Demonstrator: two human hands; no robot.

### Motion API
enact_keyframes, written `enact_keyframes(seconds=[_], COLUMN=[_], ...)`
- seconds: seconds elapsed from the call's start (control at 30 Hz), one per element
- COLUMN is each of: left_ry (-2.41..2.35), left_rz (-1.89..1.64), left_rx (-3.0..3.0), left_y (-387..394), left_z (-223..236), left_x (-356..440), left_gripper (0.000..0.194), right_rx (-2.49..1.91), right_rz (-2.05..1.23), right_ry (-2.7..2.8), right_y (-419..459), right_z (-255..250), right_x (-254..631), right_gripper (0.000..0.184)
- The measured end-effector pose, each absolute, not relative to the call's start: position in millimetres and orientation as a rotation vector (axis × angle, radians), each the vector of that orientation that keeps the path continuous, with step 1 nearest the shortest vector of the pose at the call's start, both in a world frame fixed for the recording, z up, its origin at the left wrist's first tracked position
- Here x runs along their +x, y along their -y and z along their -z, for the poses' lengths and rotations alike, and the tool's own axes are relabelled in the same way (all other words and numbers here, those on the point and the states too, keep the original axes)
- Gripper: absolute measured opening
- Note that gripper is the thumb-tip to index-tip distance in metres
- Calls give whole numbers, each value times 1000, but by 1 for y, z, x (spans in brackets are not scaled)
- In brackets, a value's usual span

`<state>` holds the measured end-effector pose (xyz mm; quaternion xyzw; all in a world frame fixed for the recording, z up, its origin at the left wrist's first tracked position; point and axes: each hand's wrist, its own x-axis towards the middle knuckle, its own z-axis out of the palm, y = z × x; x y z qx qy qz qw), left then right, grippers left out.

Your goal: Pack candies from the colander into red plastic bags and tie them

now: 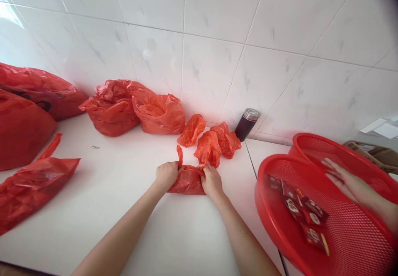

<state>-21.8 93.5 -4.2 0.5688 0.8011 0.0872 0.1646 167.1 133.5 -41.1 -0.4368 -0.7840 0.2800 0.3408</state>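
A small red plastic bag (187,181) lies on the white table (130,209) in front of me. My left hand (166,174) is closed on the bag's left handle, which sticks up beside my fingers. My right hand (212,181) is closed on the bag's right side. Just behind the bag lie three small filled red bags (214,142).
Larger red bags (133,108) sit against the tiled wall, more at the left (27,114). A dark flask (246,124) stands by the wall. At right, another person's hand (345,180) rests in stacked red mesh baskets (338,230) holding several small red packets (303,211).
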Motion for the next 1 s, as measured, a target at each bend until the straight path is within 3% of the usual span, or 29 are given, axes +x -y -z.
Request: enact_keyframes(seconds=[0.13,0.33,0.63,0.83,1.0], left_ry=[-2299,-2282,-2151,-2036,-2051], left_rz=[-338,-636,-1035,-1065,-1097], left_rx=[1546,1391,1132,1148,1092], left_y=[-80,-55,-11,-3,14], left_z=[1,-7,-20,-28,-17], left_x=[-21,-22,-31,-26,-20], left_gripper=[31,44,47,48,50], right_rx=[-1044,-1106,-1013,-694,-692], right_rz=[-919,-1023,-1257,-1647,-1662], right_ry=[1946,1672,1460,1401,1281], right_y=[-127,-123,-117,-110,-115], right_z=[33,32,14,-20,-23], right_x=[170,168,158,162,165], right_gripper=[12,42,39,36,40])
